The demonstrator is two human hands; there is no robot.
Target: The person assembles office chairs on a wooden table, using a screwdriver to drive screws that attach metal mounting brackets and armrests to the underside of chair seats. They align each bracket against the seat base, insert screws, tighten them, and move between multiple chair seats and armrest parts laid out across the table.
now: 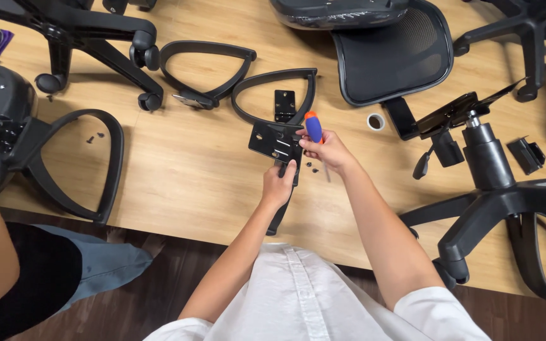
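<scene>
Light wooden boards made the surface [178,177], and chair parts lay all over it. Near the middle of the frame, the left hand [278,186] had its grip clenched around a flat black metal plate with slots [272,141], holding it up by the lower edge. Just to the right, the right hand [325,149] had its grip closed around a screwdriver with an orange and blue handle [313,126], and the handle end stood right beside the plate. A few small black screws [311,167] lay on the wood under the hands. Behind the plate sat a curved black plastic armrest loop [275,89]. At the top was a black mesh chair back [392,57]. On the right stood a black chair base with a thick post [489,170].
</scene>
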